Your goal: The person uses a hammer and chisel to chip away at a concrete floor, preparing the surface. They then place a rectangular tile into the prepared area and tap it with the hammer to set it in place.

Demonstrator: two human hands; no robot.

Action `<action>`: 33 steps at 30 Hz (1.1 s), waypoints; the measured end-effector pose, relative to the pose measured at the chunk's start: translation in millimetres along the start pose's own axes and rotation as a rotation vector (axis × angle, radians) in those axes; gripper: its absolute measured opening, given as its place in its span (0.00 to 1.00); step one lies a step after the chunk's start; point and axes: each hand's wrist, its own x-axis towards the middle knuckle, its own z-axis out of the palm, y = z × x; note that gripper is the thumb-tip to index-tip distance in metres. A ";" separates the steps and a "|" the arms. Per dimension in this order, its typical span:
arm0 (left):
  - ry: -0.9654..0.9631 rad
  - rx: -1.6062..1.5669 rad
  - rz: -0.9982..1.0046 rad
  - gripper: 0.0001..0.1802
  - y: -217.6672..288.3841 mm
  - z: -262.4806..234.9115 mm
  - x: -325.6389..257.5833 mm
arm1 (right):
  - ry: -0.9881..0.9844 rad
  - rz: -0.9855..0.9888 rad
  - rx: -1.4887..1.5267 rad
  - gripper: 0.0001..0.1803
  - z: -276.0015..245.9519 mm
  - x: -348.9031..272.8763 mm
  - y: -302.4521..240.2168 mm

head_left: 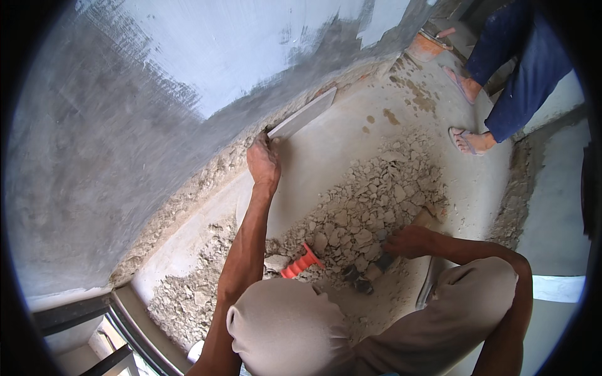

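My left hand (pixel 263 161) is closed on the near end of a long, narrow grey tile strip (pixel 304 116), which stands on edge along the foot of the wall. My right hand (pixel 409 242) is low over the rubble, its fingers curled. A pale wooden piece (pixel 426 219) sticks out above it, and dark, dusty tool parts (pixel 360 279) lie below its fingers. These look like one wooden-handled tool, but the hand hides the join. Between my arms, an orange-red ribbed hand guard (pixel 302 262) lies on the broken pieces.
Broken mortar rubble (pixel 370 200) covers much of the floor before my knees. The grey wall (pixel 113 138) has a rough, chipped-out band along its base. At the far right stands another person (pixel 523 81) in blue trousers and sandals, near an orange bucket (pixel 426 47). A dark frame (pixel 75 316) is at lower left.
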 end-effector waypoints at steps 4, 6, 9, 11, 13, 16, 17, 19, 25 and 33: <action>-0.004 -0.028 -0.040 0.11 1.1 -0.8 0.6 | -0.040 0.020 -0.006 0.14 -6.2 3.1 -2.2; -0.014 -0.048 -0.069 0.11 0.7 -3.1 -0.8 | -0.065 0.031 0.003 0.14 -9.1 5.5 -3.4; -0.020 -0.176 -0.136 0.10 -0.2 4.1 -0.9 | -0.100 0.041 0.041 0.13 -11.4 11.4 -5.7; 0.020 -0.161 -0.082 0.10 -5.0 7.5 -1.2 | -0.092 0.040 0.087 0.12 -11.2 10.1 -3.6; 0.012 -0.093 -0.054 0.11 -11.4 7.2 0.7 | -0.087 0.045 0.074 0.12 -12.7 11.1 -4.7; 0.041 -0.147 -0.075 0.10 -6.6 7.8 -1.2 | -0.126 0.067 0.054 0.12 -14.2 11.5 -5.1; 0.049 -0.145 -0.065 0.10 -6.5 8.1 -0.8 | -0.145 0.074 0.046 0.12 -16.1 12.7 -5.5; 0.064 -0.141 -0.045 0.11 -7.2 7.3 0.6 | -0.155 0.076 0.048 0.11 -19.8 13.3 -9.4; 0.005 -0.106 -0.071 0.12 -6.9 8.7 1.4 | -0.224 0.135 0.141 0.16 -41.8 7.9 -12.3; -0.034 -0.131 -0.078 0.11 -5.2 1.4 1.9 | -0.218 0.343 0.786 0.23 -72.4 -30.4 -6.7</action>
